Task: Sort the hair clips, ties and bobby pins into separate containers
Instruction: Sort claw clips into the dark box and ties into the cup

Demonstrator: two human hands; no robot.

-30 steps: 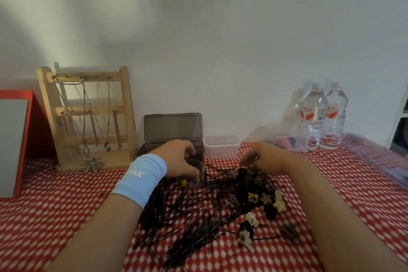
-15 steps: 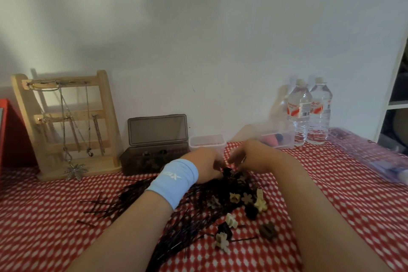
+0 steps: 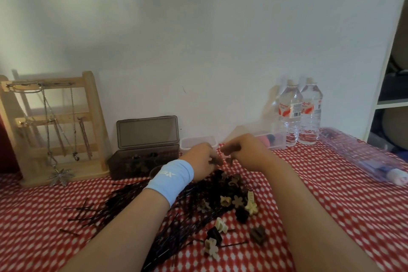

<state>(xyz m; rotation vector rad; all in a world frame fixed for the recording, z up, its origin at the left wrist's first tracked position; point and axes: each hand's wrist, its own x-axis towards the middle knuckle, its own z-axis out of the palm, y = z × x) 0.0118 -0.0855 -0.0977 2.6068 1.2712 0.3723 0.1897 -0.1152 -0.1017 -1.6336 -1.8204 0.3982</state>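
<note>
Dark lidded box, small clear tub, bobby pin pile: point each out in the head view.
dark lidded box [image 3: 129, 166], head view, on its front wall.
small clear tub [image 3: 195, 142], head view, on its near wall.
bobby pin pile [image 3: 119, 202], head view, on the dense strands in its left part.

- L forearm [image 3: 123, 227] ran from lower left, angled up & right; light-blue wristband [image 3: 171, 178] on wrist.
- L hand [image 3: 202, 161]: back up, fingers curled toward R.
- R forearm [image 3: 309, 216] ran from lower right, angled up & left.
- R hand [image 3: 246, 153]: fingers curled, tips near L's.
- Too blurred to tell if either pinched anything.
</note>
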